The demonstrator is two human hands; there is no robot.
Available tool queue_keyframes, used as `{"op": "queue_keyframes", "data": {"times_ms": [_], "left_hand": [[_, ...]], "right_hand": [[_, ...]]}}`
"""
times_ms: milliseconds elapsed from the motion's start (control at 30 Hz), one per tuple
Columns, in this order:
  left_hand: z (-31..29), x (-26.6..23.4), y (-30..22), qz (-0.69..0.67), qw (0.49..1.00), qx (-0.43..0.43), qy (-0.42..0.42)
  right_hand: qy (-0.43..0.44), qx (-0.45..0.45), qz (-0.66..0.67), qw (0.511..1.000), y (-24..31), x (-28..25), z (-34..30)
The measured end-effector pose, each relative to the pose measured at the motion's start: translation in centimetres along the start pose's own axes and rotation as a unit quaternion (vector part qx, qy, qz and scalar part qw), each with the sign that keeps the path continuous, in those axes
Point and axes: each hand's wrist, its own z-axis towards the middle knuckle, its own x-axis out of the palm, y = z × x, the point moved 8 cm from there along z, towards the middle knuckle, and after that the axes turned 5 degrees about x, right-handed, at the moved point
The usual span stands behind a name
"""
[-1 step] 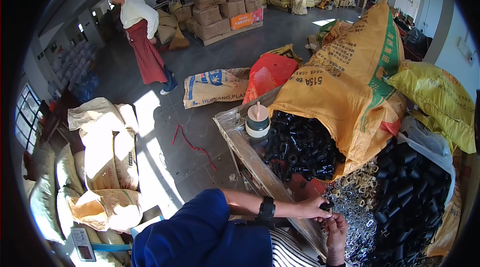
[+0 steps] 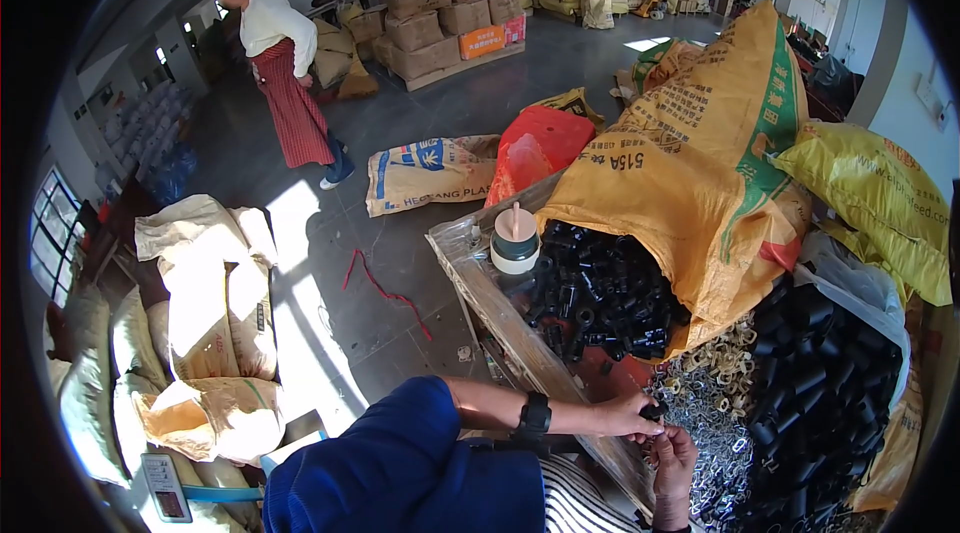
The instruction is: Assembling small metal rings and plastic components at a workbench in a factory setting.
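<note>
Your left hand (image 2: 628, 416) grips a small black part (image 2: 652, 412) above the worktop's (image 2: 497, 318) near edge, apparently mid-handling, your right hand's (image 2: 675, 455) fingers meeting it with a grasp you cannot tell, while black fittings (image 2: 600, 298) and silvery clips (image 2: 708, 423) lie loose beyond.

Glaring sunlight on floor (image 2: 305, 328) and pale sacks (image 2: 200, 303) at left, dimmer background, fisheye bending, black corners
</note>
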Motion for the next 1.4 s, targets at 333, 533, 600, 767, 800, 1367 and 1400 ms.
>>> {"op": "queue_keyframes", "data": {"times_ms": [333,533,600,767,800,1367,1400], "left_hand": [[0.3,1.3,1.0,-0.030,0.999,-0.032,0.005],[0.8,0.8,0.1,0.005,1.000,0.000,0.010],[0.7,0.8,0.0,0.005,1.000,-0.008,0.015],[0.4,1.1,0.5,0.004,1.000,-0.012,0.012],[0.5,1.2,0.5,0.002,1.000,-0.009,0.009],[0.8,2.5,1.6,-0.143,0.984,-0.103,0.010],[0.8,2.1,1.5,-0.146,0.983,-0.107,-0.002]], "right_hand": [[-0.023,0.004,0.017,1.000,0.1,-1.2,-0.8],[-0.030,0.005,0.056,0.998,0.2,-1.0,0.0],[-0.032,0.006,0.061,0.998,-0.3,-1.0,0.0],[-0.025,-0.001,0.051,0.998,-0.3,-0.9,-0.5],[-0.025,-0.005,0.042,0.999,-0.1,-0.9,-0.5],[-0.126,-0.143,-0.141,0.972,2.8,-3.4,-2.5],[-0.120,-0.146,-0.156,0.970,3.4,-3.3,-2.5]]}}
